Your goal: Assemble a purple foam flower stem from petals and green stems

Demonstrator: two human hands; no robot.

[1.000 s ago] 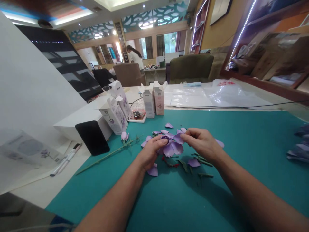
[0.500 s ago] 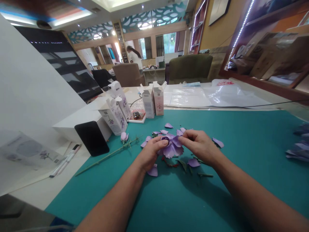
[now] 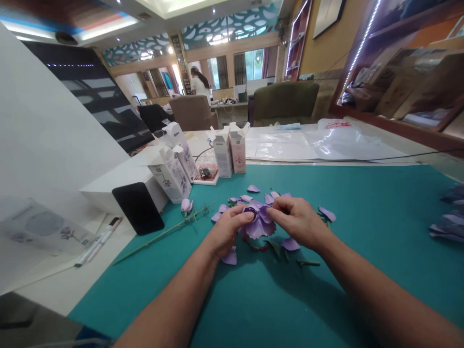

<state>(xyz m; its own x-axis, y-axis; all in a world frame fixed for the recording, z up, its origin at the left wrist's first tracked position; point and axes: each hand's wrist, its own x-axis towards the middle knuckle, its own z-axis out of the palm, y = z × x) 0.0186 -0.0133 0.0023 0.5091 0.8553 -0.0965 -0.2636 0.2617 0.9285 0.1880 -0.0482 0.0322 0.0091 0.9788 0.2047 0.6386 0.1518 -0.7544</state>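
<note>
A purple artificial flower (image 3: pixel 259 226) with wide ruffled petals is held above the green mat (image 3: pixel 355 203). My left hand (image 3: pixel 229 229) is closed on its left side, thumb resting by the dark centre. From the right, my right hand (image 3: pixel 299 220) pinches a petal at the flower's edge between thumb and fingers. Loose purple petals (image 3: pixel 291 244) lie around and below the hands. Among them are green leaves (image 3: pixel 274 247) and a short green stem piece (image 3: pixel 308 263). To the left lies a long green stem (image 3: pixel 159 235), with a pale purple bud (image 3: pixel 186 205) near its upper end.
A black tablet-like panel (image 3: pixel 138 208) leans against a white box at left. Printed cartons (image 3: pixel 223 154) stand along the mat's back edge. Two marker pens (image 3: pixel 97 244) lie at left. Purple flowers (image 3: pixel 449 217) sit at the right edge. Someone in white (image 3: pixel 200 86) stands far back.
My right hand has shifted slightly left and down at the petal, and the flower has tilted a little. The person in the background has moved slightly left.
</note>
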